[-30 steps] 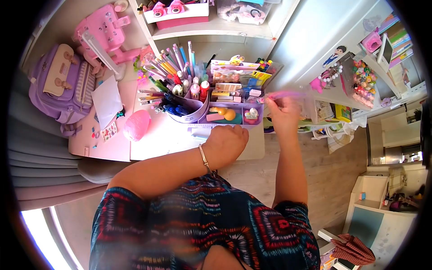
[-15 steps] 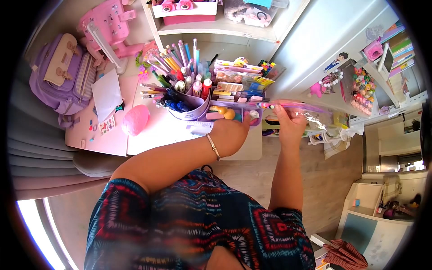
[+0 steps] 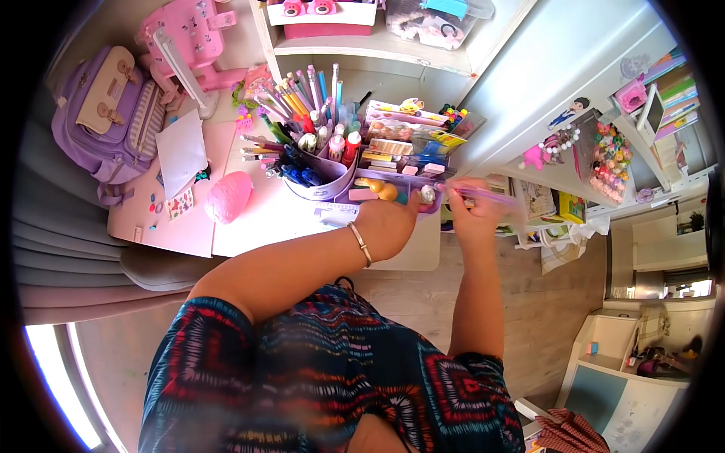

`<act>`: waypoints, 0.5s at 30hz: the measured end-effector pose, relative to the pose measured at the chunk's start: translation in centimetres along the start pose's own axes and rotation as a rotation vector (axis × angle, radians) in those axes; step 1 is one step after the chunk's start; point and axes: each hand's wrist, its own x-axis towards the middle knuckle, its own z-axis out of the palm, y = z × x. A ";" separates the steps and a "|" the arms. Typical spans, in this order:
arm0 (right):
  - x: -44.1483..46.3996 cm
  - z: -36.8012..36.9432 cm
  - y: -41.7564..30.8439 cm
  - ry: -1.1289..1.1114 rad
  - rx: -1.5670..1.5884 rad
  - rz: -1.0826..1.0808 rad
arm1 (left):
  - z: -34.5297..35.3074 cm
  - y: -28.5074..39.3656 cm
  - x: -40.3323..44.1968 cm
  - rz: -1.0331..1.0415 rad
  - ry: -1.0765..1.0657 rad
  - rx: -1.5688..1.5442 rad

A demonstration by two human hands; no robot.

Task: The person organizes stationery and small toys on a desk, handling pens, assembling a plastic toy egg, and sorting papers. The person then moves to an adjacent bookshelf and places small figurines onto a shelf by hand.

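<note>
My left hand (image 3: pixel 387 226) is curled at the front edge of a purple desk organizer (image 3: pixel 361 183), one digit over its front compartment and the other fingers hidden. Just to the right, my right hand (image 3: pixel 476 219) is closed, pinching a thin pink-purple item (image 3: pixel 483 193) blurred by motion, with something clear trailing from it. In the front compartments sit a yellow-orange rounded object (image 3: pixel 387 190) and a small whitish piece (image 3: pixel 427 194). Erasers (image 3: pixel 434 169) and flat packets fill the tiers behind. Pencils and pens (image 3: pixel 317 94) crowd the round cup (image 3: pixel 321 186) on the left.
A pink rounded object (image 3: pixel 229 196), white paper (image 3: pixel 181 155) and a sticker sheet (image 3: pixel 180 204) lie on the desk. A purple backpack (image 3: pixel 109 113) and pink book stand (image 3: pixel 185 34) stand at the left. White shelving (image 3: pixel 362 49) rises behind; a cabinet (image 3: pixel 559 68) stands right.
My right hand has tilted and shifted slightly, and the clear, shiny plastic stretching rightward from it now shows only as a short blur. My left hand stays at the organizer. The view has shifted slightly.
</note>
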 end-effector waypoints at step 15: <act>0.2 -0.1 -3.4 0.089 0.107 0.090 | -2.3 -0.8 -1.7 -0.136 0.051 0.077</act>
